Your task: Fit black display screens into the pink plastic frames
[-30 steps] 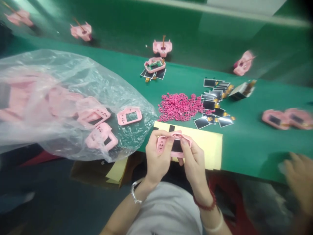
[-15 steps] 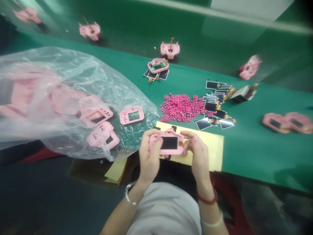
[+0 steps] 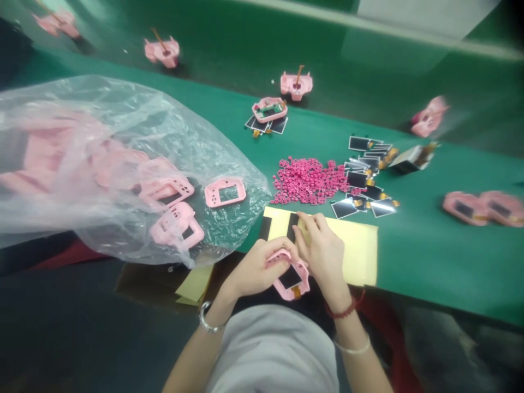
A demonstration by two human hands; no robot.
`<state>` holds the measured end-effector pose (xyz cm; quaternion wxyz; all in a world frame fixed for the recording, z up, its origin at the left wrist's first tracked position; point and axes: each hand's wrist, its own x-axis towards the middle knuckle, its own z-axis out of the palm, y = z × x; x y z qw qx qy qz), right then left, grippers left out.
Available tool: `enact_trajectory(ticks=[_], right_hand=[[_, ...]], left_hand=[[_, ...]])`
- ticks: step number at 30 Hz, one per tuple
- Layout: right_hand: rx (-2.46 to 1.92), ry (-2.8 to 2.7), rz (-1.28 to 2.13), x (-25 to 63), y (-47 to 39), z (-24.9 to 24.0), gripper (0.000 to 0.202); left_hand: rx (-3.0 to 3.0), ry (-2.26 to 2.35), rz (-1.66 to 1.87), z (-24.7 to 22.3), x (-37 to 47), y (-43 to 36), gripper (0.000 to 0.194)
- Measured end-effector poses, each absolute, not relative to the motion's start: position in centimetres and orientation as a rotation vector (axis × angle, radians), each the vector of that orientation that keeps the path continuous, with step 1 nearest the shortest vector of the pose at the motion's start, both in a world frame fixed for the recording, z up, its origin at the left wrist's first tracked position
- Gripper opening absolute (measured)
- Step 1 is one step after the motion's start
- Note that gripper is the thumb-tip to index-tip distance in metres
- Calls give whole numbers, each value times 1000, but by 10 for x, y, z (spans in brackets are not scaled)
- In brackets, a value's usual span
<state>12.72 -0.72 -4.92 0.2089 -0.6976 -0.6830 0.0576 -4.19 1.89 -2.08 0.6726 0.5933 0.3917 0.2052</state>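
My left hand (image 3: pixel 258 266) is closed around a pink handheld game console shell (image 3: pixel 303 288), tilted at the table's front edge. A dark display screen (image 3: pixel 291 277) sits in the shell, its orange ribbon cable at the lower end. My right hand (image 3: pixel 325 252) is on a yellow sheet (image 3: pixel 358 248), thumb and fingertips pinched at the edge of a black strip (image 3: pixel 292 226) stuck there. Another black strip (image 3: pixel 265 228) lies at the sheet's left end. Just beyond the sheet spreads a heap of small bright pink button pieces (image 3: pixel 309 180).
A clear plastic bag (image 3: pixel 196 131) with pink shells covers the left side. Loose display screens (image 3: pixel 358 179) lie right of the heap. A shell with a green circuit board (image 3: pixel 270 111) rests on more screens. Two pink shells (image 3: pixel 464 207) lie far right; pink back parts (image 3: pixel 297 84) line the rear.
My left hand has turned the shell with its screen and brought it lower, towards my body. My right hand has left the shell and moved to the black strip on the yellow sheet.
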Motion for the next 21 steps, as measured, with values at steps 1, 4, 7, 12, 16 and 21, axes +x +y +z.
enact_trajectory(ticks=[1, 4, 7, 12, 16, 21], right_hand=[[-1913, -1909, 167, 128, -6, -49, 23], [-1829, -1913, 126, 130, -7, -53, 18], [-1780, -1912, 45, 133, -9, -60, 25], [-1731, -1930, 22, 136, -12, -66, 28], [-1668, -1941, 29, 136, -13, -65, 24], [-1615, -1802, 262, 138, -9, -63, 13]], left_hand=[[1352, 888, 453, -21, -42, 20, 11], [1381, 923, 449, -23, -43, 21, 11], [1374, 930, 448, -23, -43, 19, 11], [1376, 938, 447, -23, -41, 18, 11], [1388, 948, 441, -22, -42, 18, 11], [1379, 953, 462, -24, -44, 20, 9]])
